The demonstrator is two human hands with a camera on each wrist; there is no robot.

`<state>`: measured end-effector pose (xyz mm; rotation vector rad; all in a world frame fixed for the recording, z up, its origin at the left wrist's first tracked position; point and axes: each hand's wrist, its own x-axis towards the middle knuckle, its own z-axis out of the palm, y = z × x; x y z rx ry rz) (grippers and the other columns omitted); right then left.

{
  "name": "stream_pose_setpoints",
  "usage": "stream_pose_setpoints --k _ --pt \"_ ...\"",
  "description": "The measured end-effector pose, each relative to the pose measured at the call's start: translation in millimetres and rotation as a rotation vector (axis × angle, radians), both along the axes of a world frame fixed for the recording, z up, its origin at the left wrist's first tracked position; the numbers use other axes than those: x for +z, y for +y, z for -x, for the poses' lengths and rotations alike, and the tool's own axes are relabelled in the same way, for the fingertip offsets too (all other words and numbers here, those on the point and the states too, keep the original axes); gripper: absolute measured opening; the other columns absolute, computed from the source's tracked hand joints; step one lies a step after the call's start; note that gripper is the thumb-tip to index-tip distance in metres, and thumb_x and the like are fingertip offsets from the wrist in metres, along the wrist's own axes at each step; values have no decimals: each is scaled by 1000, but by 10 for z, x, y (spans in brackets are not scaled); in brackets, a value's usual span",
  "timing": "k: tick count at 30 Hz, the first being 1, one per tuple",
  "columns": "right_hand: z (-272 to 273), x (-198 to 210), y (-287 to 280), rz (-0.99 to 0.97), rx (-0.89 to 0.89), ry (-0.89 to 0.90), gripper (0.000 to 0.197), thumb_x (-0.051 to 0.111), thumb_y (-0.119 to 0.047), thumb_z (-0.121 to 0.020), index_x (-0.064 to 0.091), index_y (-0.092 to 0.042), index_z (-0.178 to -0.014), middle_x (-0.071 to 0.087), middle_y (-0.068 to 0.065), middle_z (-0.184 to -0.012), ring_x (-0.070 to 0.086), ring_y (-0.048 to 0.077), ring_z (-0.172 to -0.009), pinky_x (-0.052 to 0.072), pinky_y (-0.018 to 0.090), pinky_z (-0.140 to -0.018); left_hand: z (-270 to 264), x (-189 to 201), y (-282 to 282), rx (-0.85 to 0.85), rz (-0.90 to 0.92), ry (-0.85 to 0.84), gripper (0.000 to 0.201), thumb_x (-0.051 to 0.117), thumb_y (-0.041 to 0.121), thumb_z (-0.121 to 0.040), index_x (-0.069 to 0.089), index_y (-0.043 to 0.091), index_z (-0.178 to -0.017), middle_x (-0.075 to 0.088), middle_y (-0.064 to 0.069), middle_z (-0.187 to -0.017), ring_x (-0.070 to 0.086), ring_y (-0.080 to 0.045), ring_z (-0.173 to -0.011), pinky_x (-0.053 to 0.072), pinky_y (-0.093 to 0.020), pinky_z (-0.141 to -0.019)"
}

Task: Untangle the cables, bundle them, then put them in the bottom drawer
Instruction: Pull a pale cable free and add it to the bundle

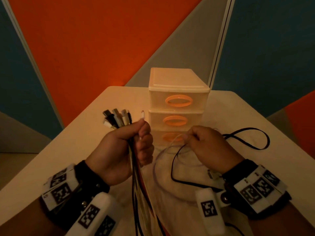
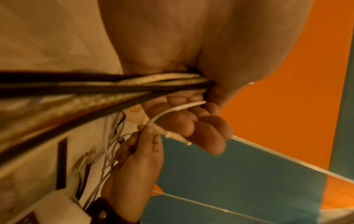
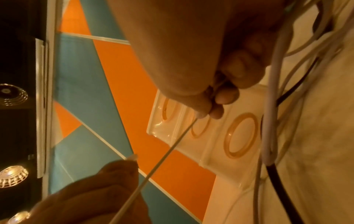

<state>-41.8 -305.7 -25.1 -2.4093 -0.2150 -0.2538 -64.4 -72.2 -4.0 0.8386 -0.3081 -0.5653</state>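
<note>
— Item one, the cables?

— A bunch of cables (image 1: 136, 176), black, white and braided, plug ends (image 1: 117, 119) fanned upward, tails hanging off the near edge of the table (image 1: 81, 133). The left hand (image 1: 122, 150) has its fist closed round the bunch, held above the table in front of the drawer unit (image 1: 178, 106).

— Item two?

— One thin white cable (image 3: 162, 153). Its plug sits at the top of the left fist; the right hand (image 1: 208, 147) pinches the cord between thumb and fingertips (image 3: 220, 104), drawn fairly straight between the two hands.

— Still loose?

— White loops and a black cable (image 1: 247, 138) lie on the table under and beside the right hand, apparently crossing each other.

— Drawers?

— Three, all closed; the bottom drawer (image 1: 170, 138) is partly hidden behind the hands.

— Advice for the step?

— In my judgement, slide the pinch slowly along the white cable, lifting it over the black one rather than tugging. Keep the left fist firm so the plug ends stay level. A hard pull could tighten a knot.
</note>
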Motion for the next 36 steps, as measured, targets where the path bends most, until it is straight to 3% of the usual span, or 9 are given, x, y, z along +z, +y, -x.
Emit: stream_pose_setpoints --k 5,9,14,17,19,23,26,31,36 --pt "-7 18 116 -181 -70 -148 19 63 -32 -95 69 -22 -80 66 -10 -73 60 4 -70 47 26 -67 -41 -50 -101 -99 -163 -68 34 44 30 -101 49 16 -71 60 -8 -63 58 -19 -45 26 -24 -40" --pt "24 24 146 -255 -110 -268 19 67 -33 -92 69 -21 -79 64 -8 -66 60 4 -64 48 20 -60 -86 2 -144 -194 -208 -148 35 44 31 -100 47 15 -69 72 -25 -97 74 -33 -79 37 -20 -39" --pt "159 114 170 -458 23 -370 15 68 -21 -94 66 -22 -79 64 -10 -66 58 0 -61 45 13 -59 -156 135 -175 -279 -265 -81 33 45 27 -102 44 10 -73 58 -34 -131 57 -48 -124 53 -48 -98" --pt "286 186 261 -497 218 -403 12 67 -13 -94 69 -17 -83 69 -16 -75 67 2 -72 53 18 -65 -179 124 -174 -209 -170 -32 30 43 25 -102 43 11 -76 69 -20 -103 62 -40 -116 38 -56 -113" --pt "329 177 307 -427 347 -401 10 65 -16 -96 72 -12 -89 73 -6 -83 71 13 -77 58 34 -69 -175 59 -167 -152 -79 -55 30 43 25 -102 44 10 -76 63 -14 -89 64 -33 -103 44 -49 -107" --pt "321 80 294 -211 489 -189 16 61 -27 -96 71 -17 -89 66 -3 -73 62 15 -66 52 40 -64 -109 81 -141 -56 199 16 33 32 26 -108 43 10 -81 62 -29 -124 60 -38 -123 49 -46 -105" --pt "289 24 242 -76 464 3 24 57 -30 -99 62 -21 -77 57 -8 -66 55 10 -63 48 36 -63 -64 52 -154 173 159 56 36 40 28 -102 44 14 -70 65 -10 -84 69 -24 -84 59 -37 -80" --pt "254 12 203 -7 319 -86 38 60 -40 -95 53 -18 -65 52 -7 -61 53 9 -60 42 29 -60 -125 -32 -152 203 126 104 36 40 28 -103 41 18 -69 28 4 -63 27 -11 -52 28 -27 -55" --pt "240 61 173 -173 427 182 25 50 -1 -96 71 -9 -85 61 -13 -64 55 -3 -65 42 13 -65 -145 -41 -80 155 143 65 36 37 29 -104 38 19 -69 27 6 -62 24 -9 -49 22 -26 -53"
